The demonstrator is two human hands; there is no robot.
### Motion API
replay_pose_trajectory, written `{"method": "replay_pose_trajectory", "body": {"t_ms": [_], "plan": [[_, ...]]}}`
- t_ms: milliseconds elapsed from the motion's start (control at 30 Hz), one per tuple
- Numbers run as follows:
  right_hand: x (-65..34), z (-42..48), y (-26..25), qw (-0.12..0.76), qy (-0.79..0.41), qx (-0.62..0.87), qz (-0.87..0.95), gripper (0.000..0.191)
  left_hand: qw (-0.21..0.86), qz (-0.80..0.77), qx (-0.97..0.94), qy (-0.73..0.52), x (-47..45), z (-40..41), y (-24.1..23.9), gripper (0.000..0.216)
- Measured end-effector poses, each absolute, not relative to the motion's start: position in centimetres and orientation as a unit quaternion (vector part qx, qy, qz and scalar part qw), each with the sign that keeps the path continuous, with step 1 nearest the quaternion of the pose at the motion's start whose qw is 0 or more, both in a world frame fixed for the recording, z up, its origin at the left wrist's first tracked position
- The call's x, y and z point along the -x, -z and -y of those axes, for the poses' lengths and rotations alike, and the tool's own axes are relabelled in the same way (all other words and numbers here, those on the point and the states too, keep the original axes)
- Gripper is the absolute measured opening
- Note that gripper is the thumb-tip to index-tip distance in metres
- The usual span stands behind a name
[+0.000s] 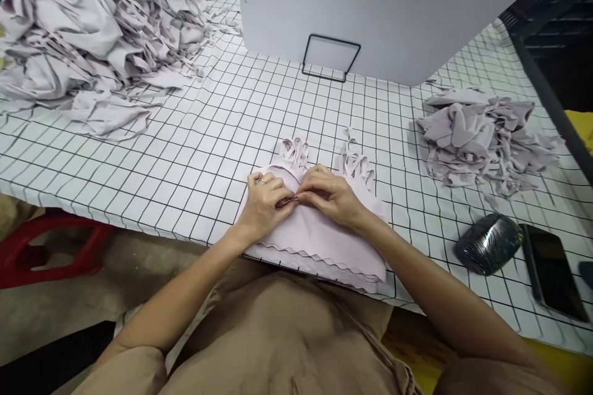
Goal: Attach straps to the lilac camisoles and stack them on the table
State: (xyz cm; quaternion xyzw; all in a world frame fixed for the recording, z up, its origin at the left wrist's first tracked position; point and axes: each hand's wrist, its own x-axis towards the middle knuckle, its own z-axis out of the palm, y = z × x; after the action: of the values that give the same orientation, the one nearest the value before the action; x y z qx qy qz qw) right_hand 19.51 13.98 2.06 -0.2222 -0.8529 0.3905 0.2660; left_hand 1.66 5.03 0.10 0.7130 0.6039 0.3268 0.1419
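Left hand (264,205), right hand (332,197) pinching garment (319,242), overhanging table (185,154)

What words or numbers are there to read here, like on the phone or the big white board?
None can be read.
The phone: dark screen, no text.
The white board: blank.
The tablecloth: only grid lines, no numbers.
The lilac garment, pinched by the left hand and the right hand: no label shows.

Large fabric heap (92,31), smaller heap (482,133), phone (553,271), red stool (50,247)
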Motion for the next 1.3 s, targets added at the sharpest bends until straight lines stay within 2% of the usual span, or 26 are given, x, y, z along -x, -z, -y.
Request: {"method": "replay_pose_trajectory", "body": {"t_ms": [200,367,633,800,867,967,1067,1200,1300], "plan": [[-19.5,-13.9,-1.8,0.28,-0.377,0.207,0.859,0.011,0.146,-0.608,-0.712,-0.32,-1.7,-5.0,-0.1,0.014],[-19.7,-14.3,-1.9,0.251,-0.339,0.182,0.888,0.013,0.131,-0.602,-0.72,-0.32,-1.6,-4.9,-0.1,0.014],[-19.7,-14.7,-3.8,0.096,-0.227,0.126,0.961,0.033,0.105,-0.583,-0.729,-0.342,-1.5,-4.6,0.1,0.021],[-18.9,-17.6,-5.9,0.007,-0.318,0.163,0.934,0.027,0.147,-0.598,-0.704,-0.353,-1.3,-4.9,0.0,0.012],[-18.3,-19.6,-7.0,-0.01,-0.338,0.191,0.922,0.036,0.169,-0.608,-0.692,-0.35,-1.2,-5.1,-0.2,0.009],[-16.9,-22.0,-8.5,-0.004,-0.313,0.212,0.926,0.052,0.2,-0.616,-0.681,-0.342,-1.2,-5.3,-0.6,0.009],[-15.0,-23.2,-9.2,0.031,-0.279,0.211,0.936,0.057,0.228,-0.617,-0.677,-0.33,-1.0,-5.6,-1.0,0.009],[-12.8,-24.4,-7.9,0.058,-0.27,0.226,0.934,0.05,0.248,-0.619,-0.67,-0.326,-0.4,-6.5,-1.0,0.01],[-12.4,-25.2,-6.3,0.056,-0.306,0.262,0.914,0.036,0.232,-0.625,-0.672,-0.322,0.1,-6.9,-1.0,0.011]]}}
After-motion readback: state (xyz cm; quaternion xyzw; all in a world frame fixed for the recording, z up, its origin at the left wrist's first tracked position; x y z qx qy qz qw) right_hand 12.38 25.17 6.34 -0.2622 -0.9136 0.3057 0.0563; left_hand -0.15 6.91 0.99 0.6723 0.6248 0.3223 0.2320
